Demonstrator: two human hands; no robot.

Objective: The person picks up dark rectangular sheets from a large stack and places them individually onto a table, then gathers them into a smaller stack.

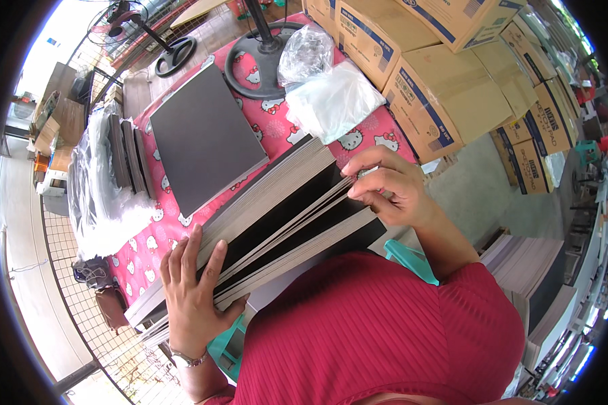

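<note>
A thick stack of black boards with pale grey edges stands tilted on edge against my body, split into bundles that fan apart. Across its left end lies my left hand, gripping, with the fingers over the edges and the thumb on the near side. At the right end, my right hand pinches the corners of a few boards between thumb and fingers. Beyond the stack, a large dark board pile lies flat on the pink patterned tablecloth.
Clear plastic bags lie by a black round stand base at the back. Plastic-wrapped dark boards stand at left. Cardboard cartons are stacked at the right. More boards sit at lower right, and a teal stool is beside me.
</note>
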